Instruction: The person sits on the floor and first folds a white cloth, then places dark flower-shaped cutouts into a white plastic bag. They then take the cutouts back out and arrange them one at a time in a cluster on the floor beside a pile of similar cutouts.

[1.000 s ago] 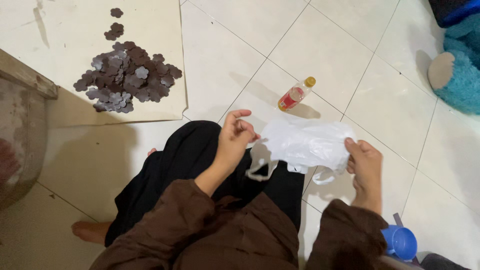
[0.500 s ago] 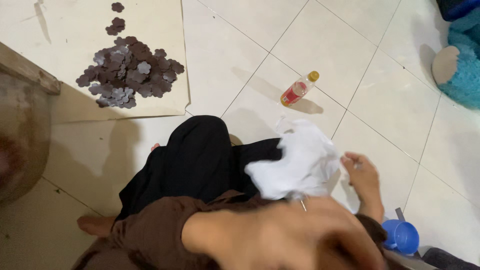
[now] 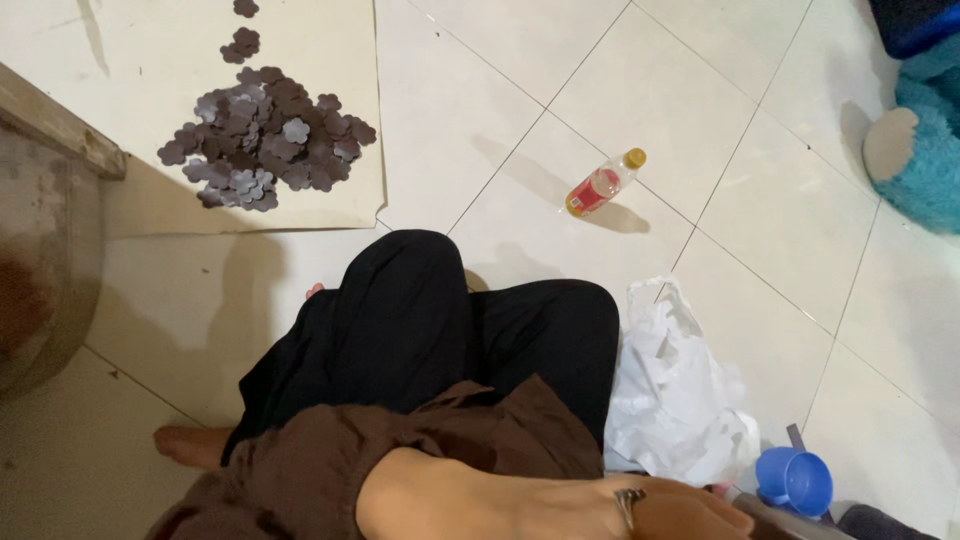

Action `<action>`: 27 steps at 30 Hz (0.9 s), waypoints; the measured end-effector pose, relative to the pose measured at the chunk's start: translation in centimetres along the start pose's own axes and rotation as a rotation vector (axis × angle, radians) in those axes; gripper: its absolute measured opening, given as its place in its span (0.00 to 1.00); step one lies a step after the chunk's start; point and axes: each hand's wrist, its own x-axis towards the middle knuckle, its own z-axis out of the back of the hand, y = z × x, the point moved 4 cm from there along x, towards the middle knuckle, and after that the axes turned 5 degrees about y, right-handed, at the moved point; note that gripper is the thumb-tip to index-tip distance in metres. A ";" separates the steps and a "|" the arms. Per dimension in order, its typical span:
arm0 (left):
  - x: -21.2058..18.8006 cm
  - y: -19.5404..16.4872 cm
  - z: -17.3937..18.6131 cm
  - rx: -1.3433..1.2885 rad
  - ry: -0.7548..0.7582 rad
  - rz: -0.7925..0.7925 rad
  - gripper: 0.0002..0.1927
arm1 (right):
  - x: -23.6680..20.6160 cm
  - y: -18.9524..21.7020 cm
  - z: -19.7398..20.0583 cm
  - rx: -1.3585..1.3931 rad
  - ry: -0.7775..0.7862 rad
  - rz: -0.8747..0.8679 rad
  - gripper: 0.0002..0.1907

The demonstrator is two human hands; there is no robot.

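Observation:
My left forearm reaches across the bottom of the view from a brown sleeve. My left hand (image 3: 690, 512), with a ring on one finger, lies at the bottom edge just below a crumpled white plastic bag (image 3: 672, 392). The bag rests on the tiled floor against my black-trousered right leg (image 3: 545, 345). The frame edge cuts off the fingers, so whether they grip anything is hidden. My right hand is out of view. I sit on the floor with my knees bent.
A pile of dark flower-shaped cutouts (image 3: 262, 140) lies on a cream sheet (image 3: 330, 205) at the upper left. A small bottle with a yellow cap (image 3: 604, 184) lies on the tiles. A blue cup (image 3: 795, 482) stands at the lower right; a blue plush toy (image 3: 925, 150) sits far right.
The bag was held up between both hands; now it lies on the floor by my right leg. My left arm has swung across low to the right, and my right hand has left the view.

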 end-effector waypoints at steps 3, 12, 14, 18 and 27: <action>-0.8 0.8 0.2 0.025 -0.058 0.037 0.12 | 0.5 0.0 -0.5 0.014 0.028 -0.009 0.26; -10.1 16.3 3.7 0.097 -0.825 0.571 0.23 | 5.7 -2.5 -2.3 0.162 0.083 0.029 0.27; -13.2 19.8 3.8 0.143 -0.930 0.689 0.21 | 6.0 -2.1 -1.6 0.239 0.078 0.076 0.27; -17.7 24.1 2.5 0.332 -0.623 1.073 0.18 | 6.4 0.6 1.6 0.396 -0.020 0.298 0.28; -18.2 26.1 0.4 0.551 -0.107 1.275 0.19 | 5.1 11.1 4.8 -0.030 -0.443 0.536 0.29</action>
